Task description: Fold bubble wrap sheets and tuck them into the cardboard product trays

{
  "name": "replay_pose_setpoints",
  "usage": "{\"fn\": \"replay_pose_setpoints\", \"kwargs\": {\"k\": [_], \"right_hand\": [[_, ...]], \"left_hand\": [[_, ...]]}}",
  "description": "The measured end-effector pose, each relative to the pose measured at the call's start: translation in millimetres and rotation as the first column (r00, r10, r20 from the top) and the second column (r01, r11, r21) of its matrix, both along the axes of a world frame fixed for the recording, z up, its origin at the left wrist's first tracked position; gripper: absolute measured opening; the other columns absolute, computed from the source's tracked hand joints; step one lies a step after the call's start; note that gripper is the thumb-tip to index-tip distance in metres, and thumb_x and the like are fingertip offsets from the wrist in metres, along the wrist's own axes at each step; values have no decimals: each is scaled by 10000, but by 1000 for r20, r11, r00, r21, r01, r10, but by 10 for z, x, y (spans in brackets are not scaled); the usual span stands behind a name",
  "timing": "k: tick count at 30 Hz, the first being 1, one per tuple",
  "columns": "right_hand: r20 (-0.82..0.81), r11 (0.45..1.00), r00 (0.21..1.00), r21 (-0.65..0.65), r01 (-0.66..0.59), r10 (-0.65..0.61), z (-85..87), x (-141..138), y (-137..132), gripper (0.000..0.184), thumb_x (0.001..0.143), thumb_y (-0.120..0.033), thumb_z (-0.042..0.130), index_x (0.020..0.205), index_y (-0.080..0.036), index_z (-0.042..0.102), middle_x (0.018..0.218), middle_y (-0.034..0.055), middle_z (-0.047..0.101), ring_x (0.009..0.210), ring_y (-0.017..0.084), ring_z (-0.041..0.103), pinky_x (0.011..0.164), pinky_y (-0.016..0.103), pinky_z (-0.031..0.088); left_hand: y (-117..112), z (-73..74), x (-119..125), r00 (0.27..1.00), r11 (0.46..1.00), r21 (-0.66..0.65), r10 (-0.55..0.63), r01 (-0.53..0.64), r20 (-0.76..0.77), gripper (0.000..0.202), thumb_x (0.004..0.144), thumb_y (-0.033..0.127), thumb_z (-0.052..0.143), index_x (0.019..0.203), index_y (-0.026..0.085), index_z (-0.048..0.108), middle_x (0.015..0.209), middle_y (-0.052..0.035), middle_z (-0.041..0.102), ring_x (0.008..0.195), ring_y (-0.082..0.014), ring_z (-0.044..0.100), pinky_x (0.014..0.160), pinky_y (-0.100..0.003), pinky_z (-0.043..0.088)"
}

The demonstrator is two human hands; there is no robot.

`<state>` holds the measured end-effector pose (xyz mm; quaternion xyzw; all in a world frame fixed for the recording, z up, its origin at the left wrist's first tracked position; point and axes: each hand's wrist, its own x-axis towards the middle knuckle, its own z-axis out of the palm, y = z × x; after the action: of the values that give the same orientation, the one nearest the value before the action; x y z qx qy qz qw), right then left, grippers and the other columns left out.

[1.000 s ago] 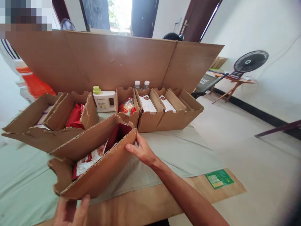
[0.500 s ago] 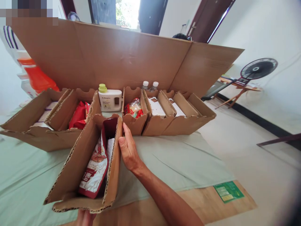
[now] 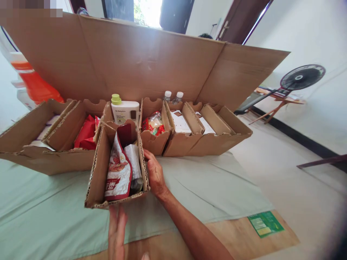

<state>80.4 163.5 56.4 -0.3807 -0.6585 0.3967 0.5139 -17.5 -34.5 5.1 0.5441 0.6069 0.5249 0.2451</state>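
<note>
A narrow, open-topped cardboard box [image 3: 93, 177] stands out in front of a row of similar boxes, its far end at the gap in the row. Inside it are a red-and-white printed pouch [image 3: 118, 177] and a clear bubble-wrapped packet [image 3: 133, 162]. My right hand [image 3: 155, 175] is closed against the box's right wall, fingers curled along it and partly hidden. Below the near end, my left hand [image 3: 117, 229] has its fingers stretched out, the tips at the lower edge. A white jug [image 3: 126, 111] with a yellow-green cap stands behind the box.
Neighbouring bins hold a red bag [image 3: 86, 133], a snack packet [image 3: 154, 124] and white boxes [image 3: 180, 122]. A tall cardboard panel [image 3: 151, 61] rises behind. Two capped bottles [image 3: 167, 95] and an orange bottle [image 3: 38, 85] show there. Pale green cloth [image 3: 200, 184] covers the table.
The box has moved away from me and slightly right, towards the gap, and its near end has swung right. My left hand shows more, with fingers now extended below it.
</note>
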Motion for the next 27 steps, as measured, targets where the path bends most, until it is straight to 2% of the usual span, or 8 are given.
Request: {"fn": "replay_pose_setpoints", "kwargs": {"k": [3, 6, 11, 14, 16, 20, 24, 27], "right_hand": [[17, 983, 986, -79, 165, -164, -296, 102, 69, 624, 1023, -669, 341, 1141, -201, 735, 1228, 119, 728, 1180, 244, 654, 1073, 391, 485], [15, 963, 970, -124, 241, -241, -454, 165, 126, 557, 1049, -582, 330, 1109, -190, 721, 1132, 115, 734, 1071, 228, 676, 981, 374, 520], [31, 957, 965, -130, 261, -259, -448, 171, 153, 465, 1049, -487, 360, 1058, -192, 719, 1076, 96, 743, 1009, 212, 691, 924, 340, 528], [53, 959, 967, -132, 252, -247, -445, 169, 148, 432, 1046, -443, 367, 1045, -187, 714, 1029, 93, 763, 956, 208, 708, 874, 331, 541], [73, 964, 971, -125, 235, -228, -449, 167, 125, 368, 1024, -408, 419, 1043, -183, 709, 969, 88, 777, 892, 208, 713, 826, 330, 547], [112, 985, 982, -69, 160, -152, -302, 70, -1, 235, 972, -321, 520, 1041, -200, 709, 851, 50, 777, 811, 195, 698, 789, 314, 540], [233, 983, 970, 156, -102, 64, 231, -288, -127, 323, 1002, -254, 483, 1278, -211, 646, 902, 27, 771, 792, 149, 697, 800, 266, 537], [468, 937, 872, 221, -271, 142, 732, -725, -82, 538, 995, -223, 489, 1532, -217, 446, 950, 22, 781, 775, 157, 709, 758, 266, 527]], "left_hand": [[236, 124, 13, 999, 998, 53, 29, -28, -21, 836, 924, 305, 637, 1638, 368, 208, 1752, -63, 95, 1589, -418, 116, 1222, -659, 317], [587, 284, -34, 998, 998, 30, 48, -46, -51, 757, 950, 287, 603, 1620, 356, 258, 1749, -77, 114, 1598, -379, 134, 1246, -659, 234], [1213, 443, -177, 994, 997, -16, 71, -73, -83, 678, 938, 343, 629, 1563, 310, 368, 1744, -124, 109, 1578, -374, 223, 1217, -630, 307], [1330, 417, -230, 995, 996, -51, 70, -74, -77, 664, 949, 365, 604, 1566, 306, 365, 1741, -129, 134, 1556, -353, 296, 1182, -591, 387], [1249, 318, -272, 996, 994, -104, 25, -34, -83, 649, 965, 373, 578, 1573, 299, 364, 1728, -137, 192, 1541, -343, 335, 1153, -574, 434], [826, -1, -433, 975, 987, -115, -134, 115, -176, 507, 969, 344, 571, 1471, 279, 540, 1584, -148, 491, 1459, -330, 478, 1124, -563, 482], [370, -196, -593, 940, 970, 46, -218, 238, -262, 487, 944, 267, 621, 1425, 332, 588, 1480, -100, 615, 1416, -283, 538, 1102, -455, 527], [162, -246, -640, 935, 945, 146, -249, 291, -254, 455, 936, 277, 643, 1390, 306, 621, 1375, -110, 693, 1366, -277, 587, 1059, -409, 562]]}}
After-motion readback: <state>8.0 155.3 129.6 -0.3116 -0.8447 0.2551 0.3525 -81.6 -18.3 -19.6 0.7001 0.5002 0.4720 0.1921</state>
